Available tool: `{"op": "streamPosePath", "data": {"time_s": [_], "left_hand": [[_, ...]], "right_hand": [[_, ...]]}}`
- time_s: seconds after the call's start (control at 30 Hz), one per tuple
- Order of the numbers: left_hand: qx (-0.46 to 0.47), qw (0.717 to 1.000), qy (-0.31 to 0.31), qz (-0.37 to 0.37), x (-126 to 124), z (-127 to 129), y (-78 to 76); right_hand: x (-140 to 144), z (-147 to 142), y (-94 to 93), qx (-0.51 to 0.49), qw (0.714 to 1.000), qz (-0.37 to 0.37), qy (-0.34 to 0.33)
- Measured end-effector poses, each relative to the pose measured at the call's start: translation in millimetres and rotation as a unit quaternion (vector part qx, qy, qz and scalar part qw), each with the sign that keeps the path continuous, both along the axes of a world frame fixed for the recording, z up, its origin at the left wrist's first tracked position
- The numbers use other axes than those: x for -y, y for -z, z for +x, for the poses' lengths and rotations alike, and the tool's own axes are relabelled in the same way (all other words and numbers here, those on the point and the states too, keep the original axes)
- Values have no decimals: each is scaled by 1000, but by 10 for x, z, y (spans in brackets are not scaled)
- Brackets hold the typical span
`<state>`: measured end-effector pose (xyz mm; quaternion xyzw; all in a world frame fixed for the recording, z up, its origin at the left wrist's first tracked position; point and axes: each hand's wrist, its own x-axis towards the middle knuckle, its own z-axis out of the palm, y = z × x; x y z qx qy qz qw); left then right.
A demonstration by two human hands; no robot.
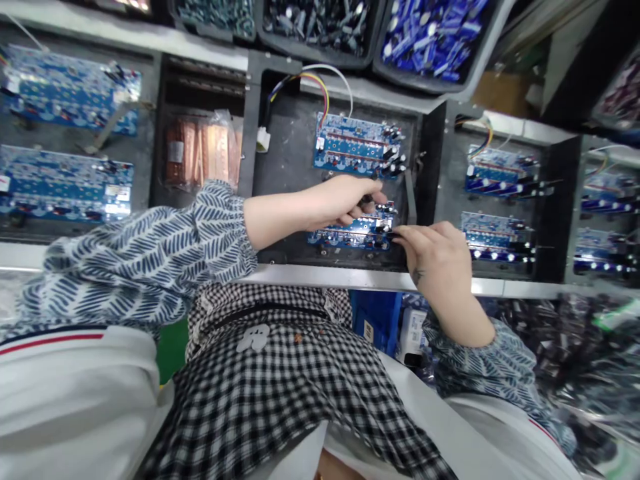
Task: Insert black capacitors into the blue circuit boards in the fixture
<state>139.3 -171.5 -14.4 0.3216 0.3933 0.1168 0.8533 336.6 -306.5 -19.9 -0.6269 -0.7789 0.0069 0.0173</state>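
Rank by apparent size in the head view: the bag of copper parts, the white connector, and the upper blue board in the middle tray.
1. Upper blue board and bag of copper parts: alike, not ranked.
2. White connector: clearly smallest.

Left hand [345, 200] and right hand [435, 257] on near blue circuit board [350, 232], second board [353, 147] behind

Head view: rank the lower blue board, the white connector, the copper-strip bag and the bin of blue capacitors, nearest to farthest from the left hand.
From the left hand:
1. Lower blue board, directly beneath it.
2. White connector, up-left.
3. Bin of blue capacitors, top right, and copper-strip bag, far left: too close to call.
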Motion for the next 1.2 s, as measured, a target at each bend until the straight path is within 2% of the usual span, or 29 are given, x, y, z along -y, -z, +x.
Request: {"op": "streamPosePath", "data": {"time_s": [0.1, 0.3, 0.43, 0.5, 0.57, 0.67, 0.73, 0.8, 0.83, 0.87, 0.9, 0.93, 0.97, 1.0, 1.03, 1.07, 1.1, 1.13, 1.17, 1.2], "left_hand": [[-2, 1000, 18, -16, 34, -25, 16], [-10, 999, 33, 12, 55, -89, -28], [-1, 1000, 8, 23, 40, -111, -15], [6, 999, 16, 48, 64, -113, -2], [11, 996, 49, 73, 125, -104, -3], [24, 981, 155, 116, 204, -84, -53], [12, 956, 215, 197, 119, -108, -128], [-52, 912, 200, 354, -165, -187, -231], [-95, 875, 167, 445, -381, -237, -286], [-137, 823, 124, 537, -634, -283, -337], [-178, 775, 80, 601, -903, -312, -379], [-185, 738, 66, 645, -1170, -312, -406], [-174, 708, 52, 682, -1412, -274, -417], [-147, 694, 34, 704, -1614, -193, -411], [-105, 711, 19, 695, -1767, -71, -387], [-47, 762, 1, 646, -1867, 88, -350], [16, 832, -23, 554, -1919, 273, -302], [72, 899, -40, 431, -1933, 471, -249], [107, 946, -46, 302, -1920, 667, -195], [121, 974, -42, 187, -1892, 848, -143]], "right_hand": [[-6, 27, 8, 4, 1000, 5, -11], [-43, 99, 17, -6, 999, -9, -45], [-4, 26, -22, -2, 999, -3, -42], [11, -55, -60, -19, 999, 17, -30], [5, -145, -101, -76, 996, 40, 0], [-22, -226, -152, -230, 971, 48, 37], [-18, -194, -174, -301, 951, 45, 57], [23, -94, -181, -323, 940, 56, 96], [55, -32, -180, -323, 937, 67, 119], [90, 28, -175, -318, 935, 78, 136], [124, 77, -168, -309, 936, 87, 142], [152, 113, -158, -295, 942, 92, 132], [173, 131, -147, -280, 950, 91, 107], [184, 136, -134, -262, 958, 90, 73], [190, 129, -120, -243, 965, 86, 38], [191, 117, -105, -222, 972, 82, 8], [192, 105, -90, -200, 977, 78, -12], [194, 94, -74, -179, 981, 73, -23], [200, 88, -59, -160, 985, 67, -26], [210, 86, -45, -144, 987, 62, -24]]}}
